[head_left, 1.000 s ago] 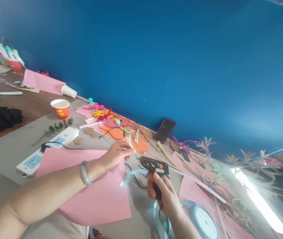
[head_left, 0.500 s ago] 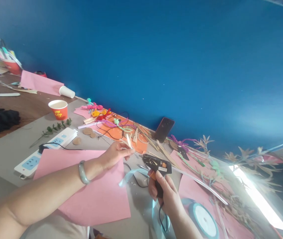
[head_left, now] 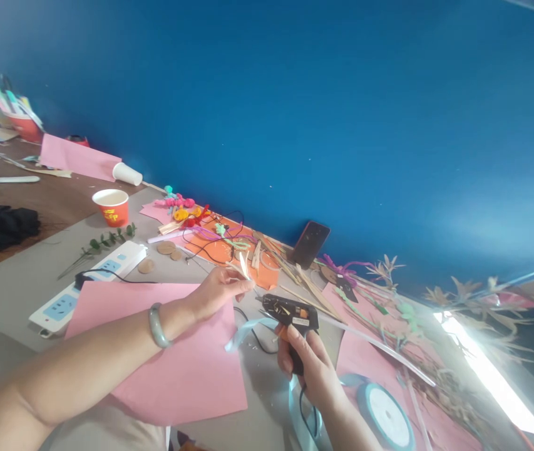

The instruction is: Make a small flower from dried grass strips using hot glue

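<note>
My left hand (head_left: 222, 289), with a grey-green bangle on the wrist, pinches a small bundle of pale, leaf-like strips (head_left: 243, 266) that fans upward from the fingertips. My right hand (head_left: 311, 360) is wrapped round the handle of a black hot glue gun (head_left: 290, 311). Its nozzle points left, a short way below and right of my left fingertips, and does not touch the strips. The gun's cord hangs beneath my right hand. Under my left forearm lies a pink sheet (head_left: 201, 369). A light blue ribbon (head_left: 248, 332) lies between the two hands.
A white power strip (head_left: 67, 305) and a red paper cup (head_left: 111, 208) stand to the left. A phone (head_left: 311, 244) leans against the blue wall. Pipe cleaners (head_left: 191, 213) and straw strips clutter the back. A ribbon spool (head_left: 386, 416) and dried plants (head_left: 464, 300) are at right.
My right hand has shifted the glue gun slightly left, so its nozzle is nearer my left fingertips. My left hand stays almost still with the strips.
</note>
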The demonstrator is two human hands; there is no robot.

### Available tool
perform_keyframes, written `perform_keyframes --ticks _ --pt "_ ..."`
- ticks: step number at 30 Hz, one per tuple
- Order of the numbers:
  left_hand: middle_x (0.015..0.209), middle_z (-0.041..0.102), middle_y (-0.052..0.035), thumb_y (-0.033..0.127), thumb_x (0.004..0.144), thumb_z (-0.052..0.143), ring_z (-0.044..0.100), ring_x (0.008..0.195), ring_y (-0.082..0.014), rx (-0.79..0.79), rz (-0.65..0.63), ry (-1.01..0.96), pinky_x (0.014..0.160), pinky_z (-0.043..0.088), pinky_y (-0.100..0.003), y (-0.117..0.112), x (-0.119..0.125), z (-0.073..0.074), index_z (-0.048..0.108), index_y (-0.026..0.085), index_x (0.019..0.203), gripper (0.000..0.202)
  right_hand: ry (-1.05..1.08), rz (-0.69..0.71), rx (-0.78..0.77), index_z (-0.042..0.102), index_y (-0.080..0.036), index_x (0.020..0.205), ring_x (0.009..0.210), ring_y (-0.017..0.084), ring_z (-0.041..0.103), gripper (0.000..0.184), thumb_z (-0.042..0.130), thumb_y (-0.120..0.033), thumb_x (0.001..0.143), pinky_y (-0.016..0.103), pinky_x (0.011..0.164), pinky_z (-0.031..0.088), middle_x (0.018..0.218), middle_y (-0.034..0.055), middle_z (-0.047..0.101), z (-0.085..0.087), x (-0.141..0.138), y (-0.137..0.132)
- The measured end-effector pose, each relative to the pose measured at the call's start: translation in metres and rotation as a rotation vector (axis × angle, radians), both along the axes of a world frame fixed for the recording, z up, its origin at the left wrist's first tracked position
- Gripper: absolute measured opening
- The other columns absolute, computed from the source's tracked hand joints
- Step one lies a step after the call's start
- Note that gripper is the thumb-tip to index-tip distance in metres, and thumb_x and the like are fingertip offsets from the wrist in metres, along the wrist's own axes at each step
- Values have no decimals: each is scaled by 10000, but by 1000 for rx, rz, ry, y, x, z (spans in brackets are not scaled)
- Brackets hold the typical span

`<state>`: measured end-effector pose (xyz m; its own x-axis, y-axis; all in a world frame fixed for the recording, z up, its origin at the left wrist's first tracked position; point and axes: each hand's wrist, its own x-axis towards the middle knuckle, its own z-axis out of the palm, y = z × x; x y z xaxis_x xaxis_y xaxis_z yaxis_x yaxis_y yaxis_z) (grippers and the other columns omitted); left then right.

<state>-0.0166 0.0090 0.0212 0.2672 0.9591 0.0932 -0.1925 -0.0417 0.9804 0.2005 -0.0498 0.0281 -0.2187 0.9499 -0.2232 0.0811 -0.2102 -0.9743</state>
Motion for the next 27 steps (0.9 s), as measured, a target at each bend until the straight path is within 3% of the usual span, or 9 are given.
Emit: perform_keyframes --ticks 10,21,27 --pt "540 501 5 427 789 608 464 574 -120 70 -59 13 642 363 -272 -2 -1 5 532 159 533 379 110 -41 4 569 -164 781 354 86 378 434 563 -596 809 224 374 263 424 -57 447 -7 3 3" --pt "548 487 10 386 779 639 437 553 -102 33 -21 -101 589 329 -257 5 0 -7 540 143 541 354 113 -18 -4 568 -160 790 366 84 383 415 580 -574 809 223 387 272 430 -58 449 -6 4 1" --pt "556 482 9 383 793 629 434 562 -103 50 -53 -99 598 331 -259 2 -1 -3 570 135 582 332 114 -38 17 567 -162 791 356 81 376 409 553 -569 828 216 373 251 429 -59 448 -5 3 1"
